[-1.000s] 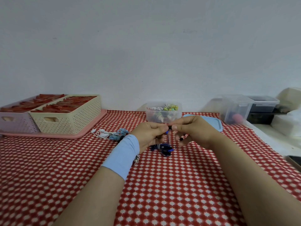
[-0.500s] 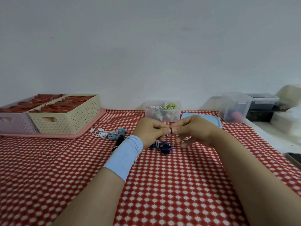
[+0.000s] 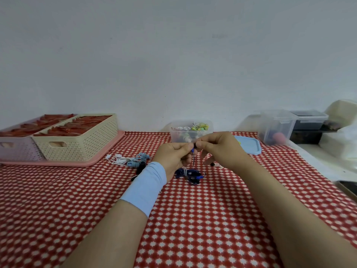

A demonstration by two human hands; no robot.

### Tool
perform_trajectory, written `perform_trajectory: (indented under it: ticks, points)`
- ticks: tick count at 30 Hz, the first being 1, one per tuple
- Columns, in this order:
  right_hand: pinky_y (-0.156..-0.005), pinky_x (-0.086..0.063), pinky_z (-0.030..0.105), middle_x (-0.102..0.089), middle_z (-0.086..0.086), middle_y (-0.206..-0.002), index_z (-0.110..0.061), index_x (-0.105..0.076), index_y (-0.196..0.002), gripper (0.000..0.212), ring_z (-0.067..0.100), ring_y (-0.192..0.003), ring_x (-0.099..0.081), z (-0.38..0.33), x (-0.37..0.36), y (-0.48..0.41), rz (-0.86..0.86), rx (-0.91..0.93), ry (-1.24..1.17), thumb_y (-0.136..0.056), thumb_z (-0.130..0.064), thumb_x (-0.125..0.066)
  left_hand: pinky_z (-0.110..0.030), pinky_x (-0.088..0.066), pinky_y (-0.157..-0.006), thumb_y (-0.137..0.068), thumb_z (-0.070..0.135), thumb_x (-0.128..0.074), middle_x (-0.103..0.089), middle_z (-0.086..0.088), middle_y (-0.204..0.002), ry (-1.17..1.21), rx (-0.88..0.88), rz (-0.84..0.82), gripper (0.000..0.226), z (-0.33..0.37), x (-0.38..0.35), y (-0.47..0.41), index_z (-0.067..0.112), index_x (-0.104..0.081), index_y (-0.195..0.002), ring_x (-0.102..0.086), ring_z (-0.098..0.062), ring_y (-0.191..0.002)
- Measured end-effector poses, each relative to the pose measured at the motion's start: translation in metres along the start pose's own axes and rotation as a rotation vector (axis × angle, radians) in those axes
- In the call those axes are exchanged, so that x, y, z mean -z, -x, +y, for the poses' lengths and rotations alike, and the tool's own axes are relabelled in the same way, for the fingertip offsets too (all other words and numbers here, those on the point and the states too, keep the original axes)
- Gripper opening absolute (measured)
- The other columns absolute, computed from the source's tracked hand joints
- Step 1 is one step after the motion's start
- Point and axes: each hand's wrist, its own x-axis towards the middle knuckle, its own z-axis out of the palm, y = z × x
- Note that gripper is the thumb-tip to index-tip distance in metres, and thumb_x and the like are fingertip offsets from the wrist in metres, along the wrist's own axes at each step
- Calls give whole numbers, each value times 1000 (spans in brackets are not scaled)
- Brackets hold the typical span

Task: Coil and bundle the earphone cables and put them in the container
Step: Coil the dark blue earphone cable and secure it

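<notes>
My left hand (image 3: 173, 155) and my right hand (image 3: 218, 147) meet above the table, both pinching the end of a dark blue earphone cable (image 3: 193, 151). The rest of that cable hangs down to a tangled dark blue pile (image 3: 191, 174) on the cloth. A clear container (image 3: 191, 130) with several coiled earphones stands just behind my hands. White earphones (image 3: 118, 159), light blue earphones (image 3: 139, 159) and black ones (image 3: 140, 167) lie loose to the left. A light blue band covers my left wrist.
A cream basket (image 3: 77, 140) and a pink basket (image 3: 13, 147) sit on a pink tray (image 3: 108, 155) at the left. A blue lid (image 3: 249, 146) lies right of the container. Clear bins (image 3: 276, 126) stand at the far right. A dark flat object (image 3: 347, 188) lies at the right edge.
My hands have stayed together at the cable end, with the fingers shifting slightly. The view has tilted a little.
</notes>
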Motion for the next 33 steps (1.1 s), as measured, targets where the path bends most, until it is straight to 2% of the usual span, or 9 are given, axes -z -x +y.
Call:
perform_trajectory:
  ticks: [4, 8, 11, 15, 18, 21, 25, 27, 33]
  points:
    - [-63, -63, 38, -75, 2, -78, -9, -79, -94, 10, 9, -64, -66, -1, -1, 0, 56, 91, 120, -93, -14, -70, -16, -52, -55, -95, 9, -61, -69, -5, -73, 126, 48, 0, 13, 2, -4, 0, 1, -72, -93, -57, -6, -57]
    - [-62, -62, 38, -75, 5, -78, -9, -77, -92, 9, 10, -61, -63, -1, -6, 0, 119, 76, 51, -94, -15, -70, -19, -55, -62, -94, 8, -62, -73, -7, -79, 95, -37, 10, 12, 2, -5, -1, 4, -73, -96, -61, -7, -62]
    - [-60, -61, 32, -76, -3, -76, -12, -77, -93, 9, 5, -63, -63, -1, -6, 1, 120, 58, 5, -94, -16, -70, -23, -57, -70, -94, 6, -62, -74, -9, -88, -11, -92, -4, 14, 2, -2, -1, 6, -74, -101, -64, -9, -69]
    - [-58, -56, 28, -76, -6, -75, -14, -79, -88, 11, 6, -56, -60, 1, -10, -1, 182, 79, 50, -94, -18, -70, -26, -59, -72, -93, 2, -63, -74, -18, -91, -140, -224, 64, 20, 0, -5, 0, 18, -75, -90, -66, -10, -68]
    - [-66, -61, 41, -74, -4, -72, -13, -78, -84, 16, 6, -58, -62, 0, -16, -4, 210, 51, -7, -95, -17, -68, -23, -58, -68, -92, 1, -64, -74, -7, -78, -177, -318, 121, 20, 0, -9, 0, 17, -76, -95, -66, -6, -63]
    - [-57, -62, 39, -65, -7, -57, -7, -75, -80, 20, 5, -48, -55, -4, -20, -2, 194, -16, -102, -97, -14, -66, -17, -56, -64, -92, 0, -63, -72, 6, -74, -319, -398, 169, 20, -1, -8, -2, 9, -75, -105, -66, -2, -60]
    - [-63, -62, 46, -50, 11, -62, 14, -67, -84, 34, 15, -48, -46, -4, -22, -1, 169, -150, -248, -97, -17, -67, -15, -55, -68, -92, 7, -65, -73, 9, -79, -580, -541, 215, 21, -2, -4, -2, 15, -76, -108, -68, -2, -65]
    - [-60, -62, 40, -53, 12, -66, 11, -70, -86, 30, 15, -51, -49, -4, -20, -1, 147, -193, -302, -96, -17, -67, -16, -56, -71, -91, 9, -67, -74, 7, -82, -674, -584, 216, 21, -3, -3, -3, 17, -76, -109, -69, -3, -67]
    - [-60, -63, 41, -72, 4, -73, -13, -78, -88, 11, 16, -59, -57, -1, -13, 0, 130, -78, -142, -94, -13, -69, -25, -60, -66, -92, 4, -64, -74, 7, -77, -418, -377, 122, 22, -2, -3, -4, 22, -75, -99, -69, -4, -63]
